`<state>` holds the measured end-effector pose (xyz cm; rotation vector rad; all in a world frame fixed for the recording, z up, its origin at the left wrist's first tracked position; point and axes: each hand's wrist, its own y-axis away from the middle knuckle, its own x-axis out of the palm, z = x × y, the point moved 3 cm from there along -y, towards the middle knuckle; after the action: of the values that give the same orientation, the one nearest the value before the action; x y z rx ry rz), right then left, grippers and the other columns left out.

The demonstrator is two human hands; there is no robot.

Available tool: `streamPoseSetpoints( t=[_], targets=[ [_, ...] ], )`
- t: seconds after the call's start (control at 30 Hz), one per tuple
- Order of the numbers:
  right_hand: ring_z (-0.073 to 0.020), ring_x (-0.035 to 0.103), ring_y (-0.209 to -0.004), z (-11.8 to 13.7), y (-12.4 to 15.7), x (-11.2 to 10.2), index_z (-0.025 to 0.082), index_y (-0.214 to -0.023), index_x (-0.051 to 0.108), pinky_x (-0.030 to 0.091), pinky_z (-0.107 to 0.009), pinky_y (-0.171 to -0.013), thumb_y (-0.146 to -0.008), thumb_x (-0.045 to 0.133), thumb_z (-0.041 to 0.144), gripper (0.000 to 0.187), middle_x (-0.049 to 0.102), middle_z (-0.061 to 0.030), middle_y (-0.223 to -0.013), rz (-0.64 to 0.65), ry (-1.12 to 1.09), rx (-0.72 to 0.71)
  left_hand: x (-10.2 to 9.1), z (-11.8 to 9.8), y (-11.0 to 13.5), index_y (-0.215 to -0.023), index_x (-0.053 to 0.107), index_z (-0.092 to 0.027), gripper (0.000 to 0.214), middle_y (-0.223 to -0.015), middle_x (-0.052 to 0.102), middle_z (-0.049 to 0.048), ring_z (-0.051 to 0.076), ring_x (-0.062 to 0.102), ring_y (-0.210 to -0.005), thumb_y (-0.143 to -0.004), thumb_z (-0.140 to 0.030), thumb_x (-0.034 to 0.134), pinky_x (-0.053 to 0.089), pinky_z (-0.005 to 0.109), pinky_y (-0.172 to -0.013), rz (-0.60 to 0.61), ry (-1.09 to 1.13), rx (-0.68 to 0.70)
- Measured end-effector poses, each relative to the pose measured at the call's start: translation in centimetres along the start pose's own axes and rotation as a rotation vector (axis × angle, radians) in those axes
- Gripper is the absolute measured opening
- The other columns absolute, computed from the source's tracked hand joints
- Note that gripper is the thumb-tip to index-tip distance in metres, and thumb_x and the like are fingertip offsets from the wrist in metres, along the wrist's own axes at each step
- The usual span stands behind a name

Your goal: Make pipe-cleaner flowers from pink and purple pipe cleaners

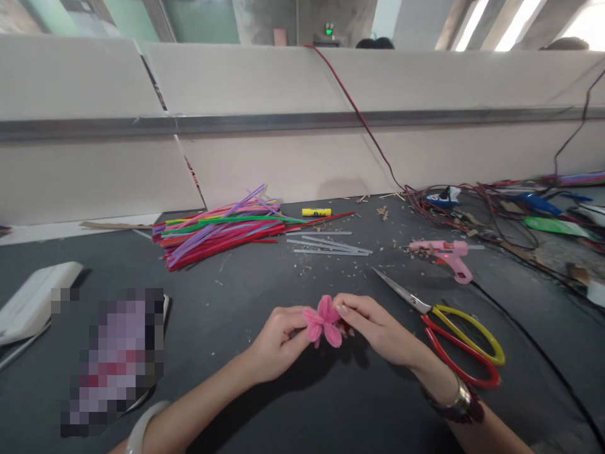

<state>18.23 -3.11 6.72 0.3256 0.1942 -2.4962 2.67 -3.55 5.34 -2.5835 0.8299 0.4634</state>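
Note:
A small pink flower made of fuzzy pipe cleaner is held just above the dark table, between both hands. My left hand pinches its left petals with curled fingers. My right hand pinches the flower's right side, fingertips pressed together on it. A bracelet sits on each wrist.
A heap of coloured pipe cleaners lies at the back, with clear glue sticks and a yellow glue tube. Red-and-yellow scissors lie right of my hand, a pink glue gun behind them. Tangled cables fill the right. A white book lies left.

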Motion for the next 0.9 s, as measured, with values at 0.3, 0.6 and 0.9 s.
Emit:
streamPoseSetpoints(
  t=[0.3,0.6,0.9],
  targets=[
    [-0.0077,0.032,-0.054,-1.0,-0.1,0.7,0.015,-0.07,0.046,0.029,-0.021,-0.051,-0.088,0.039,0.04,0.031,0.036,0.0034,-0.062,0.057,-0.244,0.034,0.4,0.0,0.4,-0.072,0.064,-0.013,0.026,-0.07,0.061,0.0054,0.012,0.052,-0.064,-0.086,-0.021,0.043,0.039,0.021,-0.062,-0.069,0.032,0.048],
    [-0.007,0.033,-0.054,-1.3,-0.2,0.3,0.015,-0.064,0.045,0.027,-0.02,-0.05,-0.087,0.042,0.04,0.035,0.039,0.0039,-0.059,0.053,-0.287,0.064,0.8,-0.6,0.3,-0.07,0.064,-0.011,0.032,-0.065,0.062,0.0073,0.013,0.054,-0.063,-0.087,-0.029,0.042,0.041,0.022,-0.061,0.071,0.132,0.004],
    [-0.0046,0.032,-0.047,-1.2,-0.2,1.2,0.012,-0.06,0.051,0.026,-0.019,-0.047,-0.083,0.051,0.037,0.033,0.041,0.005,-0.052,0.083,-0.436,0.084,1.3,-0.9,0.3,-0.075,0.065,-0.009,0.037,-0.07,0.063,0.0102,0.016,0.058,-0.061,-0.083,-0.04,0.047,0.046,0.026,-0.06,0.226,0.393,-0.123]
  ],
)
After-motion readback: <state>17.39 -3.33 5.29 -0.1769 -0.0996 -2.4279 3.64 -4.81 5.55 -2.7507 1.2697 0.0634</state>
